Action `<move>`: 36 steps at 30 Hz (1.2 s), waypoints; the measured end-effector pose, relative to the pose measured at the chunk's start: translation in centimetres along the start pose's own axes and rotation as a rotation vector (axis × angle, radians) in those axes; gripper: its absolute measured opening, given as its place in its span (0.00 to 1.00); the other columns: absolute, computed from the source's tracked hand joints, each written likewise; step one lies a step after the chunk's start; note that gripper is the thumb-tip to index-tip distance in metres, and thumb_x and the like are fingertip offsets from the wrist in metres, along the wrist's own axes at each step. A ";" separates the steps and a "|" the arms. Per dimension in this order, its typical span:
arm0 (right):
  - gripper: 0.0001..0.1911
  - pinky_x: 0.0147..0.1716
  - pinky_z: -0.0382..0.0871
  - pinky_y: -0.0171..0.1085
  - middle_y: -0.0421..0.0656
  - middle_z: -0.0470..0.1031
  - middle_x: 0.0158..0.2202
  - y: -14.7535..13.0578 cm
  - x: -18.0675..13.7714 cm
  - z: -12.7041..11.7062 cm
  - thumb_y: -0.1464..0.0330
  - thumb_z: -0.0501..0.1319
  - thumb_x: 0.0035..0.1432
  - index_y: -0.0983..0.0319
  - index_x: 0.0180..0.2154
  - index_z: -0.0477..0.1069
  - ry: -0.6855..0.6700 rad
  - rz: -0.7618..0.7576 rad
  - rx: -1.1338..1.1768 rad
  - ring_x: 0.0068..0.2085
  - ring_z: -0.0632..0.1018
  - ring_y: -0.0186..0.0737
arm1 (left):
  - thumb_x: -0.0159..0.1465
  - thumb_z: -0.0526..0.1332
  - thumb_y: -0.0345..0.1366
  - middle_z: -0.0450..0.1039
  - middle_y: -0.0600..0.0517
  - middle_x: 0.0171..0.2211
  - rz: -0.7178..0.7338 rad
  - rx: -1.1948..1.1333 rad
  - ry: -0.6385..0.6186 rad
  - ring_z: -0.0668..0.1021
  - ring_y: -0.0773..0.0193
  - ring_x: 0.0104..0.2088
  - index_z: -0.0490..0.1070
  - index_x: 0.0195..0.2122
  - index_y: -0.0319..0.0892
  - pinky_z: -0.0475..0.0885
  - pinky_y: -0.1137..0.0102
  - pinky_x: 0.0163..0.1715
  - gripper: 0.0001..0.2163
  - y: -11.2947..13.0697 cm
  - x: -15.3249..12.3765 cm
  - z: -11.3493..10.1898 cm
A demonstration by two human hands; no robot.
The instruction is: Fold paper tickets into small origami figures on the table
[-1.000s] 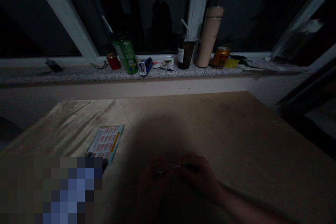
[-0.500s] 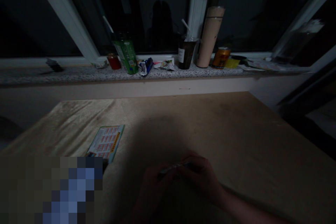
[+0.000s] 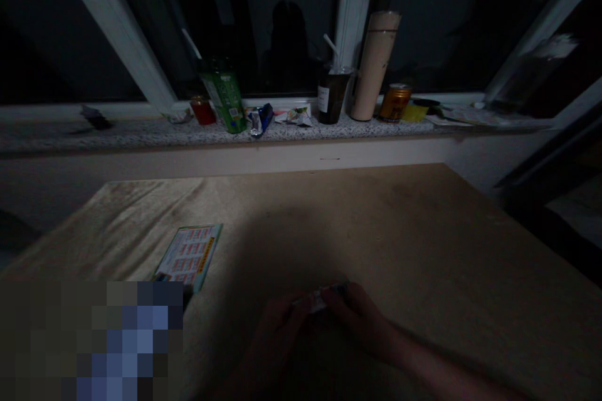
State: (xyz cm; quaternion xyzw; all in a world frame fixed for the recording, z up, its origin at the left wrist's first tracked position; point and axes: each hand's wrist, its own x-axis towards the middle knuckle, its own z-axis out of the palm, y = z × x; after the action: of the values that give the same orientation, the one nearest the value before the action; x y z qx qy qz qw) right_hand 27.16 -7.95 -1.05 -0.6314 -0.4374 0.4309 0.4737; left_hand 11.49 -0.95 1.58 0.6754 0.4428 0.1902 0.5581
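A small, flat, shiny item with pale and dark patches is held between my two hands, low over the table. It looks like a little packet or wrapper, but the dim light hides its exact kind. My left hand closes on its left end, thumb on top. On its right end, my right hand pinches with thumb and fingers. A shadow falls on the table around both hands. Left of them lies a printed card with rows of red text.
The brown-covered table meets a wall below a speckled sill. Along the sill stand a green container, a dark cup with straw, a tall pink flask, an orange can and a red jar. Wrappers lie between them.
The small item has turned in my hands, so more of its pale and dark surface shows. My right hand's fingers have shifted slightly along it. Both hands still grip it.
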 end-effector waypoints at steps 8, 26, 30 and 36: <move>0.24 0.27 0.65 0.32 0.38 0.67 0.23 -1.1 0.1 -0.1 0.47 0.57 0.52 0.62 0.27 0.71 -0.141 0.068 0.142 0.26 0.69 0.34 | 0.66 0.47 0.45 0.70 0.56 0.15 0.128 0.087 -0.131 0.74 0.63 0.23 0.70 0.18 0.44 0.66 0.74 0.31 0.23 0.8 -0.3 0.0; 0.25 0.26 0.63 0.31 0.39 0.68 0.21 -1.2 0.1 0.2 0.51 0.52 0.60 0.63 0.23 0.69 -0.209 -0.051 0.167 0.24 0.68 0.32 | 0.64 0.54 0.46 0.73 0.55 0.19 0.071 0.032 -0.195 0.74 0.64 0.24 0.74 0.22 0.41 0.64 0.76 0.26 0.19 0.7 0.0 0.0; 0.24 0.24 0.63 0.30 0.38 0.67 0.20 -0.9 0.1 0.4 0.52 0.52 0.60 0.63 0.24 0.70 -0.179 -0.120 0.113 0.23 0.68 0.32 | 0.63 0.54 0.49 0.75 0.53 0.23 0.049 0.008 -0.224 0.75 0.61 0.26 0.76 0.27 0.41 0.66 0.75 0.26 0.19 0.5 -0.3 0.0; 0.23 0.29 0.66 0.32 0.39 0.70 0.23 0.0 0.0 0.5 0.52 0.52 0.60 0.61 0.26 0.73 -0.092 -0.144 0.060 0.27 0.71 0.35 | 0.64 0.49 0.52 0.75 0.51 0.25 0.064 0.101 -0.014 0.75 0.57 0.32 0.75 0.21 0.46 0.67 0.68 0.39 0.24 0.0 -0.8 0.0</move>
State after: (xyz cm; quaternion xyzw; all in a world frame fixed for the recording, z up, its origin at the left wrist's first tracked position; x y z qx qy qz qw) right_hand 26.67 -7.80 -1.19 -0.5634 -0.4899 0.4373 0.5013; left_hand 11.03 -1.60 1.74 0.7178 0.4262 0.1806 0.5201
